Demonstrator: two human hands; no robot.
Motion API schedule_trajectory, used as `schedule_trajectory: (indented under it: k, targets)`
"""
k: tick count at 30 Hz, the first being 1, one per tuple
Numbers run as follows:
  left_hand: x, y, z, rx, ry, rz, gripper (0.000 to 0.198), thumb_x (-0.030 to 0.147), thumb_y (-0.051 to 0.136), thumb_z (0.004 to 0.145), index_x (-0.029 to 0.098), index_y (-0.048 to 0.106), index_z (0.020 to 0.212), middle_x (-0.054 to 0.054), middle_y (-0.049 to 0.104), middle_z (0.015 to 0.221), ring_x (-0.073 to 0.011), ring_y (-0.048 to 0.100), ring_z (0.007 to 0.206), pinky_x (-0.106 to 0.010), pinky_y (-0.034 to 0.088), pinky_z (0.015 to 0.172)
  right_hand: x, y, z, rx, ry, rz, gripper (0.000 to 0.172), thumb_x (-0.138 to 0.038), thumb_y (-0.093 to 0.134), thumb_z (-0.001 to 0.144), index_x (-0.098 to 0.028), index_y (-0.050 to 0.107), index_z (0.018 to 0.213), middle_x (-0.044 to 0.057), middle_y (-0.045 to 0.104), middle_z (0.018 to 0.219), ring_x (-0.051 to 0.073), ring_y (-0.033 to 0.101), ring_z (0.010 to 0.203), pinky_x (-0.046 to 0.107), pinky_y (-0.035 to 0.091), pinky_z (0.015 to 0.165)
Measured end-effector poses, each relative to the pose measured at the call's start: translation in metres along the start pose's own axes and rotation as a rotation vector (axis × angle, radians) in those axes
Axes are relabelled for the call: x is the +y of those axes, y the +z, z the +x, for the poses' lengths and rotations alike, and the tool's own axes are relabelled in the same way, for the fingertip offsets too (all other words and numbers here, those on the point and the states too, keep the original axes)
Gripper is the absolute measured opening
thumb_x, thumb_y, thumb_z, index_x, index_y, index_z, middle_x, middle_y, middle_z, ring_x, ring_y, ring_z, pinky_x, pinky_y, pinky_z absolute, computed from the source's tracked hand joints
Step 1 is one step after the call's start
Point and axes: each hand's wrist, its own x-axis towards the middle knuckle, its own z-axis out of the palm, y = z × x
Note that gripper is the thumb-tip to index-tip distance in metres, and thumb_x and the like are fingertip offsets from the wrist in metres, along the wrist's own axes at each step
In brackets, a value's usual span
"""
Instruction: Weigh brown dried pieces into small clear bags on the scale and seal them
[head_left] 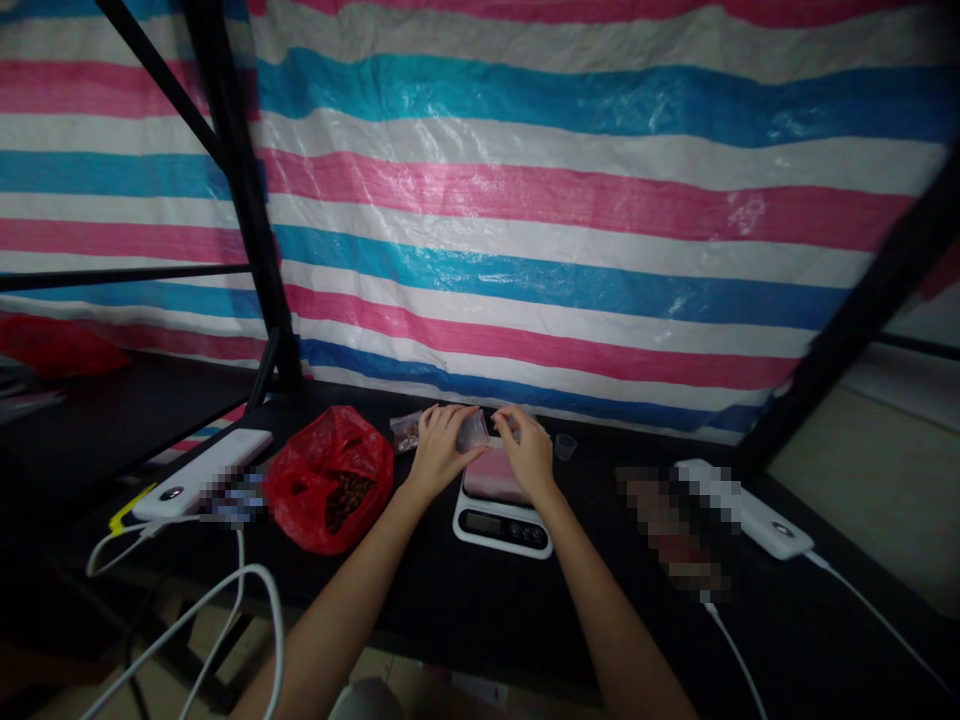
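My left hand (442, 445) is curled around a small clear plastic piece (472, 432), a bag or a cup; which one I cannot tell. Close to its right side is my right hand (527, 448), thumb and fingers bent together; whatever they pinch is too small to make out. Both hands are over the far part of a white digital scale (502, 535), whose shiny plate (495, 475) looks pinkish. Left of my left hand lies a small clear bag (405, 432) with brown bits inside. A small clear cup (565, 446) stands just right of my right hand.
A red plastic bag (300, 500) with small brown pieces sits open on the black table (480, 610). White power banks (251, 445) lie at both sides, with white cables (277, 620). A dark frame post (259, 240) and a striped sheet (525, 200) stand behind.
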Motion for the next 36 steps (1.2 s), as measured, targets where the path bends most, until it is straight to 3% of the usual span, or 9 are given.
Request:
schedule_trajectory:
  k: [5, 12, 21, 26, 30, 33, 36]
  targets:
    - [0.001, 0.001, 0.000, -0.037, 0.006, -0.033, 0.049, 0.044, 0.060, 0.072, 0.022, 0.048, 0.115, -0.004, 0.056, 0.108, -0.0200, 0.047, 0.103, -0.038, 0.024, 0.099, 0.004, 0.007, 0.003, -0.132, -0.024, 0.101, 0.020, -0.039, 0.055, 0.077, -0.023, 0.066, 0.083, 0.001, 0.067, 0.083, 0.016, 0.058, 0.070, 0.026, 0.041, 0.067]
    - [0.003, 0.002, -0.001, -0.080, 0.006, -0.076, 0.039, 0.037, 0.056, 0.076, 0.023, 0.050, 0.113, -0.003, 0.057, 0.106, -0.0193, 0.047, 0.103, -0.038, 0.023, 0.099, 0.012, 0.019, 0.001, -0.211, 0.025, 0.277, 0.023, -0.034, 0.051, 0.079, -0.020, 0.068, 0.086, 0.005, 0.069, 0.089, 0.020, 0.061, 0.083, 0.032, 0.043, 0.076]
    - [0.003, 0.003, 0.000, -0.089, -0.011, -0.088, 0.038, 0.035, 0.057, 0.076, 0.024, 0.050, 0.112, -0.002, 0.058, 0.104, -0.0192, 0.047, 0.102, -0.038, 0.024, 0.098, 0.007, 0.016, 0.001, -0.283, 0.073, 0.549, 0.026, -0.035, 0.047, 0.081, -0.017, 0.067, 0.084, 0.004, 0.070, 0.076, 0.019, 0.064, 0.075, 0.029, 0.046, 0.071]
    - [0.004, 0.001, 0.001, -0.089, -0.022, -0.087, 0.033, 0.035, 0.056, 0.076, 0.024, 0.052, 0.106, -0.001, 0.058, 0.100, -0.0192, 0.048, 0.100, -0.038, 0.025, 0.096, 0.010, 0.019, 0.002, -0.228, 0.049, 0.466, 0.027, -0.038, 0.049, 0.079, -0.018, 0.066, 0.076, 0.002, 0.068, 0.073, 0.018, 0.062, 0.072, 0.027, 0.045, 0.070]
    - [0.004, 0.003, 0.001, -0.102, -0.043, -0.113, 0.035, 0.040, 0.060, 0.073, 0.023, 0.055, 0.103, -0.001, 0.059, 0.097, -0.0201, 0.049, 0.097, -0.038, 0.028, 0.092, 0.015, 0.009, 0.007, -0.079, 0.143, 0.285, 0.035, -0.044, 0.043, 0.082, -0.019, 0.065, 0.070, 0.002, 0.067, 0.067, 0.017, 0.061, 0.067, 0.027, 0.043, 0.068]
    - [0.006, 0.005, 0.001, -0.134, -0.058, -0.172, 0.040, 0.044, 0.064, 0.069, 0.024, 0.055, 0.102, -0.001, 0.060, 0.098, -0.0200, 0.049, 0.095, -0.036, 0.031, 0.089, 0.029, -0.009, 0.011, 0.079, 0.272, 0.083, 0.031, -0.040, 0.039, 0.083, -0.021, 0.064, 0.081, 0.002, 0.067, 0.074, 0.018, 0.060, 0.072, 0.030, 0.042, 0.069]
    - [0.010, 0.008, 0.001, -0.184, -0.061, -0.245, 0.038, 0.044, 0.064, 0.068, 0.023, 0.057, 0.098, -0.001, 0.061, 0.097, -0.0195, 0.050, 0.094, -0.036, 0.032, 0.087, 0.054, -0.028, 0.011, 0.174, 0.383, -0.222, 0.025, -0.023, 0.046, 0.077, -0.022, 0.059, 0.097, 0.007, 0.063, 0.094, 0.023, 0.055, 0.090, 0.037, 0.039, 0.076]
